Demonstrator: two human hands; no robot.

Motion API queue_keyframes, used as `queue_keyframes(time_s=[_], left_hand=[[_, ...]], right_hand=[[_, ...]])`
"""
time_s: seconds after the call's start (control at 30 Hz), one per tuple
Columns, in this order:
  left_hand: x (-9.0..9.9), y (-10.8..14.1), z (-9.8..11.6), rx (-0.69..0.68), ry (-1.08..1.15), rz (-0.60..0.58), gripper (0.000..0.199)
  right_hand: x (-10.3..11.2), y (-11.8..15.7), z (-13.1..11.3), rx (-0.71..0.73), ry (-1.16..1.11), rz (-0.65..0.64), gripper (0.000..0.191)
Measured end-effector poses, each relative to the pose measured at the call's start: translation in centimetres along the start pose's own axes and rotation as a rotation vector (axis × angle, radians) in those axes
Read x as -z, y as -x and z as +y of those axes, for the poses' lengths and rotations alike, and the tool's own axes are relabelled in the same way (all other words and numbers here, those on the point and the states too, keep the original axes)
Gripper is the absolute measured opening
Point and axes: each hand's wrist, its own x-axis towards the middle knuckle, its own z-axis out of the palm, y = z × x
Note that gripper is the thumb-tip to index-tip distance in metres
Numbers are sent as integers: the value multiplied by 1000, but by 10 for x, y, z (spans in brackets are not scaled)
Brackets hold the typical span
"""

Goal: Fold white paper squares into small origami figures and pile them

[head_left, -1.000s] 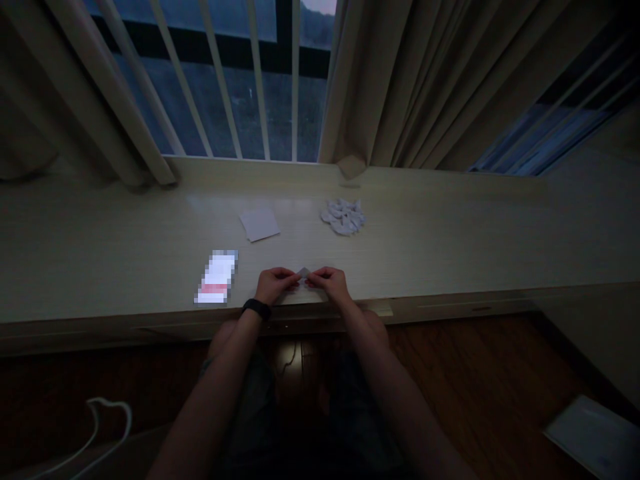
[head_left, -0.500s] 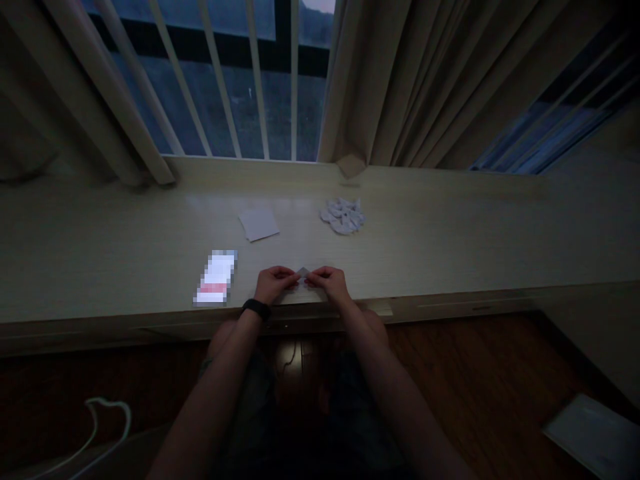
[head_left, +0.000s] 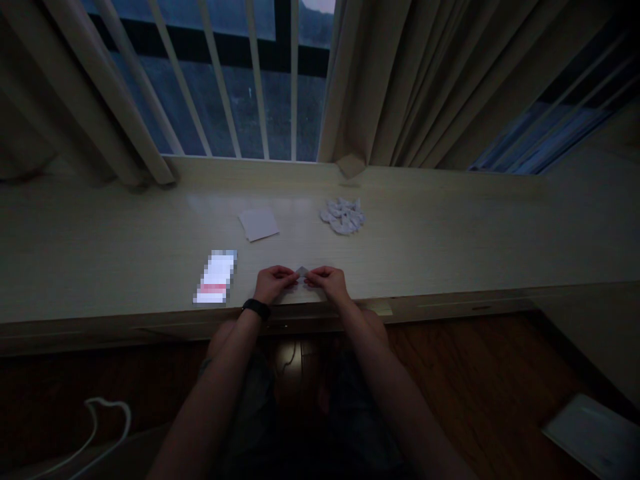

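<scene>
Between my two hands is a small folded piece of paper (head_left: pixel 302 272), grey-white, its peak pointing away from me. My left hand (head_left: pixel 275 283), with a dark band on the wrist, pinches its left side. My right hand (head_left: pixel 327 281) pinches the right side in the same way. Both hands are just above or on the front part of the pale ledge (head_left: pixel 425 253); contact with it cannot be made out. Fingertips hide much of the paper. Farther back lie a small stack of white square sheets (head_left: pixel 259 224) and a pile of crumpled or folded white paper pieces (head_left: pixel 343 216).
A lit phone (head_left: pixel 216 277), its screen blurred out, lies left of my hands. Curtains (head_left: pixel 400 80) and a barred window (head_left: pixel 235 100) stand behind the ledge. A white cable (head_left: pixel 127 417) is at lower left, and a pale flat object (head_left: pixel 595 433) rests on the floor at right.
</scene>
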Motion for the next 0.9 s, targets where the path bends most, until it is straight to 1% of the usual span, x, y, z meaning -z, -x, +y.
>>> queue_keyframes(time_s=[0.13, 0.37, 0.5, 0.6, 0.73, 0.9], left_hand=[[0, -1, -1, -2, 8, -10, 40], [-1, 1, 1, -14, 1, 6, 39], [-2, 3, 5, -25, -5, 2, 48], [0, 4, 6, -33, -17, -19, 53], [3, 4, 5, -32, -31, -36, 51], [3, 4, 7, -10, -33, -21, 48]], right_hand=[[-1, 0, -1, 4, -17, 7, 33], [-1, 0, 0, 7, -18, 1, 35], [-1, 0, -1, 26, -61, 11, 43], [-2, 0, -1, 34, -64, -6, 48], [-5, 0, -1, 26, -17, -16, 49], [-6, -2, 0, 37, 12, -28, 48]])
